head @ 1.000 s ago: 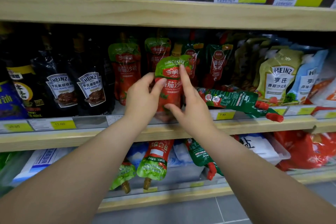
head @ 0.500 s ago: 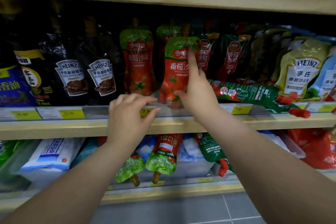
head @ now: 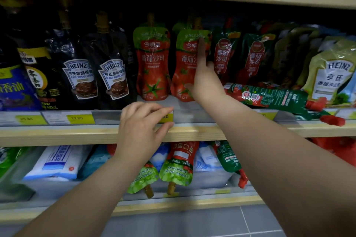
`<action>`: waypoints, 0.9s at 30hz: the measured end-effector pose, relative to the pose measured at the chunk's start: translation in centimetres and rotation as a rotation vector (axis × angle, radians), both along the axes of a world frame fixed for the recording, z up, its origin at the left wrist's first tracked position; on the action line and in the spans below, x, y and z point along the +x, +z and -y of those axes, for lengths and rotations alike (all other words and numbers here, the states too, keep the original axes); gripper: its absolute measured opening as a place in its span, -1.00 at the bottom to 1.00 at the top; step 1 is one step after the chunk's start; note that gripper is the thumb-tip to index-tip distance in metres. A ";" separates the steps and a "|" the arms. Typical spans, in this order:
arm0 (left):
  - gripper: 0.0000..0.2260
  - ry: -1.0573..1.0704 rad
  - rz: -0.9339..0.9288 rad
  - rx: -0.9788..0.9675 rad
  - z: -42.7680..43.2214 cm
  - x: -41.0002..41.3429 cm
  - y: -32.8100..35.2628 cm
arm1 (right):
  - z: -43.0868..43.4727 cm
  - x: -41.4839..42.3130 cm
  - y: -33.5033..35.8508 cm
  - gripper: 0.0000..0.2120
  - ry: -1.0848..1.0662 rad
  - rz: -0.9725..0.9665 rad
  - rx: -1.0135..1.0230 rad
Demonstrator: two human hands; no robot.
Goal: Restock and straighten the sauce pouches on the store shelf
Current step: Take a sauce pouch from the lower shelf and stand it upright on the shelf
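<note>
A red and green tomato sauce pouch [head: 184, 67] stands upright on the middle shelf [head: 57, 135]. My right hand [head: 205, 81] grips it, index finger stretched up its front and thumb near its base. A matching pouch [head: 152, 65] stands just to its left. My left hand [head: 142, 127] hovers in front of the shelf edge with loosely curled fingers and nothing in it, fingertips by a yellow price label. A green ketchup pouch [head: 269, 98] lies on its side to the right, its red cap over the edge.
Black Heinz pepper sauce pouches [head: 113, 77] stand at the left, darker ketchup pouches [head: 254, 57] and a Heinz salad dressing pouch [head: 331, 75] at the right. On the lower shelf, several pouches [head: 179, 163] lie spout-first over the front among white bags. Another shelf board runs overhead.
My left hand let go of the pouch and dropped to the shelf edge. My right hand pushed the pouch back until it stands upright beside its twin. The camera moved closer.
</note>
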State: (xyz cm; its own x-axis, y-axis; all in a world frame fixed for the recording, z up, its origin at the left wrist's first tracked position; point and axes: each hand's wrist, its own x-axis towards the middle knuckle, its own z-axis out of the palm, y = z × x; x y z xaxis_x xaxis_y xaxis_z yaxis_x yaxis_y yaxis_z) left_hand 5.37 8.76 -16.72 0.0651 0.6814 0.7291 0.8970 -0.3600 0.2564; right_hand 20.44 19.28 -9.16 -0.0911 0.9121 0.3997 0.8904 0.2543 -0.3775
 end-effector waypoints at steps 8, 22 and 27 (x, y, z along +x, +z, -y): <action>-0.72 0.030 0.053 -0.030 -0.2 1.1 0.5 | 2.8 2.9 -0.4 -0.13 0.068 0.029 0.093; -0.49 -0.267 0.123 -0.142 -1.5 12.4 3.0 | 9.5 17.6 0.4 -0.47 -0.156 0.649 0.044; -0.40 -0.341 0.165 -0.240 -2.3 15.6 4.1 | 9.6 18.4 0.3 -0.66 -0.162 0.644 0.185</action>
